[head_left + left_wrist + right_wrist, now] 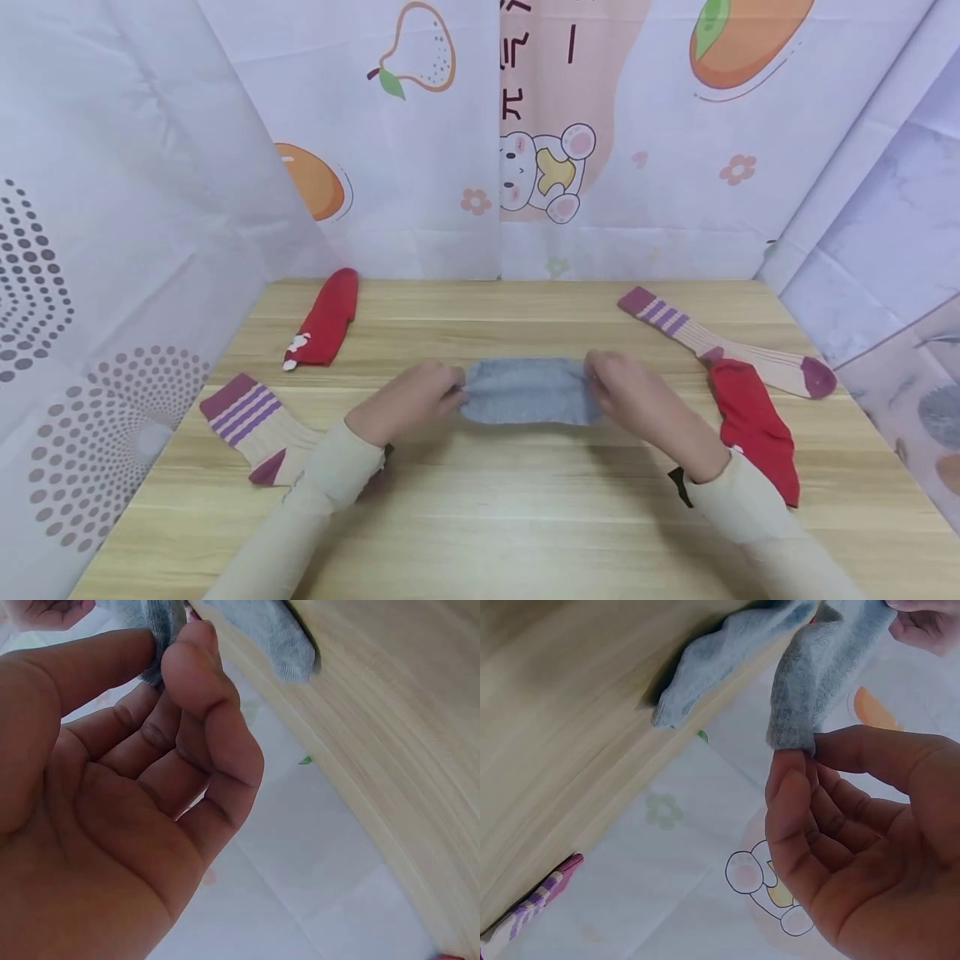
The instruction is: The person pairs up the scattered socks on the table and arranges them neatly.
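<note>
A grey-blue sock [528, 390] is stretched sideways above the middle of the wooden table. My left hand [415, 400] pinches its left end, and my right hand [637, 398] pinches the opposite end. Thumb and fingertips meet on the knit fabric in both wrist views. A second grey sock [720, 660] lies on the table beyond the held one in the right wrist view. In the head view I cannot tell this second sock apart from the held one.
A red sock [326, 321] lies at the back left, a cream-and-purple striped sock [262, 425] beside my left forearm. Another striped sock [720, 342] and another red sock [753, 425] touch at the right. Behind the wooden table [480, 517] hangs a printed curtain [420, 183].
</note>
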Motion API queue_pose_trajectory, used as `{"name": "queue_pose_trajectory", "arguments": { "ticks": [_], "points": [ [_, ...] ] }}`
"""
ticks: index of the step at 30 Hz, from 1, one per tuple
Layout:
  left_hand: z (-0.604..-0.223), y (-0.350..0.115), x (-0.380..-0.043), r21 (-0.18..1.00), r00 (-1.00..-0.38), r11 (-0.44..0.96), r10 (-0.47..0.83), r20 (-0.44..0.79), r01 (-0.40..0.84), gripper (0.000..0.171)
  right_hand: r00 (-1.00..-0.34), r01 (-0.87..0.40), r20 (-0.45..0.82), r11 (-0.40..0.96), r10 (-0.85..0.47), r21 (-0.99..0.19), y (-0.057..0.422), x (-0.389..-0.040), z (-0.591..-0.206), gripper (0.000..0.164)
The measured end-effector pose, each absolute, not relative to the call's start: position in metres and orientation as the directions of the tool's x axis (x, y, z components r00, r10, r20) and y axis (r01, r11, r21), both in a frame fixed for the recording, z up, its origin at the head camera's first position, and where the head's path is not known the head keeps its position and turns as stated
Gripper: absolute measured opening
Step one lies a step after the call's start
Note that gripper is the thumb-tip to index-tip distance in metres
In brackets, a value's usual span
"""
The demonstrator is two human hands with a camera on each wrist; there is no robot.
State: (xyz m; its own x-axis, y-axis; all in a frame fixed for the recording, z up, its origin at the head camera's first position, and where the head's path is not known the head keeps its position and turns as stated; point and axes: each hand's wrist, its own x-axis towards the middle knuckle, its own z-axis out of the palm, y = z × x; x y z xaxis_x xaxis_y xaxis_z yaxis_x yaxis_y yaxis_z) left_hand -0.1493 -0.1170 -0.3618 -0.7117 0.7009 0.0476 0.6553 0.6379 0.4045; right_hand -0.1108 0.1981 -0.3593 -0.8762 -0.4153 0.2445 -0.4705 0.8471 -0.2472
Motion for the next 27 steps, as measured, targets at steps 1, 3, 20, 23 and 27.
{"name": "queue_pose_trajectory", "arguments": {
  "ticks": [1, 3, 20, 23, 27],
  "points": [
    [-0.362, -0.118, -0.152, 0.409, -0.713, 0.637, 0.7, 0.049, 0.654, 0.014, -0.875, -0.472, 0.247, 0.847, -0.416, -0.246, 0.198, -0.114, -0.359, 0.018],
    [-0.362, -0.119, -0.158, 0.417, -0.716, 0.636, 0.696, 0.054, 0.65, 0.017, -0.871, -0.477, 0.252, 0.846, -0.421, -0.237, 0.197, -0.12, -0.359, 0.019],
    [-0.38, -0.104, -0.203, 0.433, -0.731, 0.67, 0.681, -0.038, 0.602, 0.021, -0.895, -0.439, 0.207, 0.864, -0.396, -0.244, 0.201, -0.144, -0.374, 0.01],
    [-0.387, -0.103, -0.204, 0.4, -0.732, 0.683, 0.68, -0.045, 0.61, 0.019, -0.901, -0.43, 0.185, 0.867, -0.393, -0.251, 0.2, -0.146, -0.377, 0.01],
    [-0.395, -0.101, -0.204, 0.353, -0.731, 0.692, 0.682, -0.036, 0.629, 0.019, -0.906, -0.421, 0.169, 0.87, -0.388, -0.256, 0.2, -0.147, -0.381, 0.009]
  ]
}}
